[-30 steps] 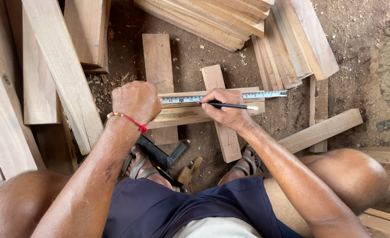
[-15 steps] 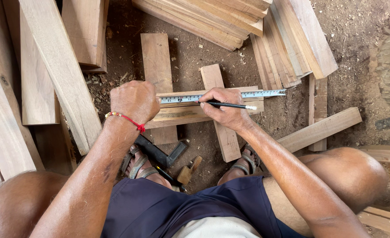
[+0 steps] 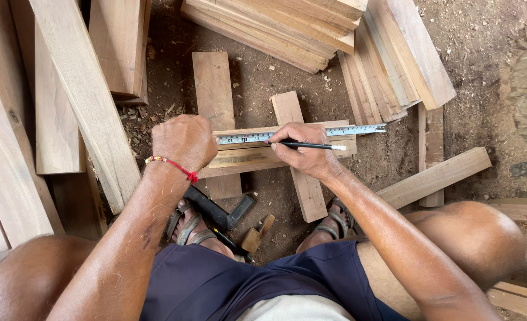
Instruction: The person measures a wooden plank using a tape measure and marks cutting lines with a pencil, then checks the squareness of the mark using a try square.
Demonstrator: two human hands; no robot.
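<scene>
Tape measure (image 3: pixel 302 134): lies along short plank (image 3: pixel 257 156), overhanging its right end. Plank: crosswise on two boards (image 3: pixel 216 101) on the ground. Left hand (image 3: pixel 183 142): on plank's left end. Right hand (image 3: pixel 302 151): with pencil (image 3: pixel 311 145), at mid-plank. Square (image 3: pixel 216 209): below plank, between the feet, apparently on the ground. Stacked planks (image 3: pixel 311 30): behind.

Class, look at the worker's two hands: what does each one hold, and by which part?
Right hand grips a black pencil near its tip end. Left hand presses the metal tape measure at its left end onto a wooden board.
</scene>
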